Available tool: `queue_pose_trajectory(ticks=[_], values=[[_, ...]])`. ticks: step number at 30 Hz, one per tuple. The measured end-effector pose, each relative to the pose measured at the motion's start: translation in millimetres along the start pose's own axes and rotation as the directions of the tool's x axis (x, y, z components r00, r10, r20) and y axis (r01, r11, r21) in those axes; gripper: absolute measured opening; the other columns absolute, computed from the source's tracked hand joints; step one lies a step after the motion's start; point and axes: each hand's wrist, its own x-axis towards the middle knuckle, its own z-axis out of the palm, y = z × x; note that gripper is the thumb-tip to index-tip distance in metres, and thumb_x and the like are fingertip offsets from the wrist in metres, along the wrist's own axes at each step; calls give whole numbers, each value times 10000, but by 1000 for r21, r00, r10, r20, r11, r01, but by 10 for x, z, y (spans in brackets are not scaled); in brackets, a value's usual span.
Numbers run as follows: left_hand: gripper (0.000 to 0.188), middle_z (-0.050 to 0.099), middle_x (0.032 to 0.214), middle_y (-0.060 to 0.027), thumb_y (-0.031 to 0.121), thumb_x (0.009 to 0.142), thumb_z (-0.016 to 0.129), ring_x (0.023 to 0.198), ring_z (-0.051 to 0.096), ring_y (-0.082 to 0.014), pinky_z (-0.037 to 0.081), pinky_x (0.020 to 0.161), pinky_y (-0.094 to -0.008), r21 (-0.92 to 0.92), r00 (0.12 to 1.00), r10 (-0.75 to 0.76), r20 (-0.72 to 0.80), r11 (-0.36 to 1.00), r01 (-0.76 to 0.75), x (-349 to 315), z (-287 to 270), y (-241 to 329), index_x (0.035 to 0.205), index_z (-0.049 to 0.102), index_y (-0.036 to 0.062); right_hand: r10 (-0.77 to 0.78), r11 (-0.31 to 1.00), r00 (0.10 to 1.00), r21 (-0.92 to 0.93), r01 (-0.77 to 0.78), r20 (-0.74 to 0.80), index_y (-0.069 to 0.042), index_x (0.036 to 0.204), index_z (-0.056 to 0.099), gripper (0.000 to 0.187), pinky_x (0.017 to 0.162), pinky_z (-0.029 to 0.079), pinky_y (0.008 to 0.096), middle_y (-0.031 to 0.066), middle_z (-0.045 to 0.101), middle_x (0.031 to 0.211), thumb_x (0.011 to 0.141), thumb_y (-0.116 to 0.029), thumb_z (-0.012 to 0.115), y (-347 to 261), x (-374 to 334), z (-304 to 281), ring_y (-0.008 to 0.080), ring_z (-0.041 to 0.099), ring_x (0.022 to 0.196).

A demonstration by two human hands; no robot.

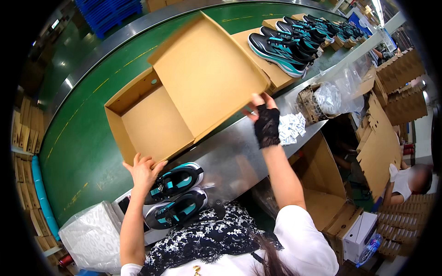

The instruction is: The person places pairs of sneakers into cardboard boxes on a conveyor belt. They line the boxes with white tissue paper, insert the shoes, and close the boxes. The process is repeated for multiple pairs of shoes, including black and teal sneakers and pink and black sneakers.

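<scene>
An empty brown cardboard shoebox [159, 115] sits on the green conveyor belt, its hinged lid [207, 78] raised and tilted to the right. My right hand [267, 119], in a black lace fingerless glove, grips the lid's near right corner. At the box's near wall is my bare left hand [143, 172], fingers spread and touching the cardboard edge. Just below that hand, on the metal ledge, lie two black and teal sneakers [177, 202] side by side. A heap of small white sachets [291, 128] is beside my right wrist.
Black and teal sneakers [281, 50] stand on boxes along the belt at far right. A carton with clear plastic [328, 97] is right of the sachets. White wrapping paper [92, 234] lies at lower left. A person [407, 184] works among cardboard at right.
</scene>
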Motion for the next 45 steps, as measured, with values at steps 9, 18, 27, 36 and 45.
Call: queue_pose_trajectory(ticks=[9, 18, 27, 36, 45], values=[[286, 545, 1063, -126, 284, 757, 629, 1066, 462, -293, 171, 965, -562, -81, 956, 55, -287, 993, -81, -232, 96, -298, 913, 625, 44, -374, -99, 921, -992, 80, 112, -85, 1039, 511, 341, 724, 438, 389, 128, 467, 1008, 727, -171, 617, 790, 335, -1403, 309, 528, 857], [338, 563, 970, -90, 142, 864, 505, 861, 523, -138, 424, 773, -253, -701, 628, -643, -438, 682, 209, -1506, 104, -1550, 1160, 468, -17, -606, 597, 795, -649, 472, 21, -24, 844, 582, 159, 560, 404, 224, -5, 538, 657, 823, -182, 590, 193, 27, -754, 92, 481, 593], [452, 546, 879, -122, 257, 811, 574, 775, 524, -197, 432, 706, -303, -611, 285, -881, -377, 468, 639, -3002, 583, -3049, 1167, 469, -1, 45, 905, 836, -377, 198, 547, -33, 1077, 565, 245, 528, 429, 187, 44, 625, 843, 869, -152, 513, 391, -623, 945, 57, 524, 629], [340, 505, 741, -168, 335, 835, 505, 707, 491, -297, 383, 661, -396, -210, 406, -809, -425, 524, 825, -3214, 461, -2845, 768, 500, 2, -106, 752, 963, -614, 241, 248, -28, 967, 561, 158, 575, 412, 241, 29, 551, 679, 844, -86, 480, 740, -816, -77, 123, 513, 627], [446, 589, 786, -193, 401, 847, 471, 694, 569, -271, 462, 621, -368, -238, 136, -765, -630, 357, 903, -3506, -611, -3503, 785, 543, -35, -101, -232, 856, -849, 475, 507, -106, 1082, 539, 418, 834, 318, 527, 123, 361, 1291, 684, -207, 616, 1080, -802, -619, 361, 342, 1148]])
